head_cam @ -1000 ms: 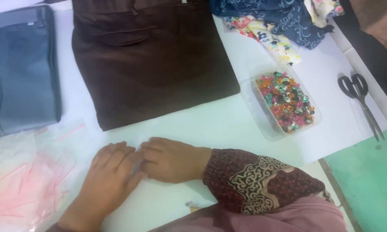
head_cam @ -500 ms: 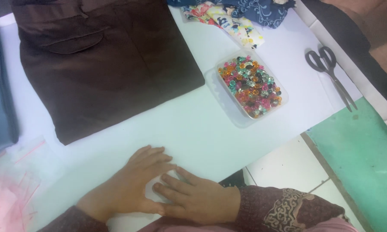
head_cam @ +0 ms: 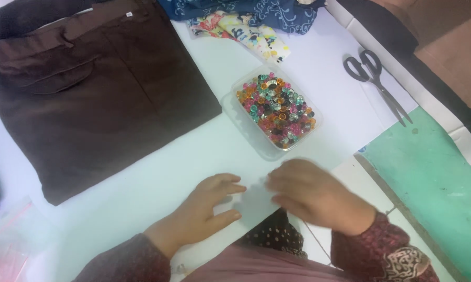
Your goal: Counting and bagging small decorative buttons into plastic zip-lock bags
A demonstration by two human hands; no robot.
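Observation:
My left hand (head_cam: 204,209) lies flat on the white table top (head_cam: 157,172) near its front edge, fingers spread, holding nothing. My right hand (head_cam: 311,193) hovers or rests just to the right of it, blurred, with curled fingers; a small gap separates the two hands. Whether it holds anything I cannot see. A clear plastic tub (head_cam: 248,133) full of colourful beads (head_cam: 276,108) stands just beyond my right hand. Folded dark brown trousers (head_cam: 99,94) lie to the upper left.
Black scissors (head_cam: 379,83) lie at the right on the white sheet. Patterned fabric scraps (head_cam: 246,31) are piled at the back. Pinkish clear plastic bags (head_cam: 5,245) sit at the lower left. A green floor (head_cam: 434,177) shows past the table's right edge.
The view has shifted right and the trousers slid left in frame. My hands, touching before, have parted, and the right hand has moved right toward the bead tub.

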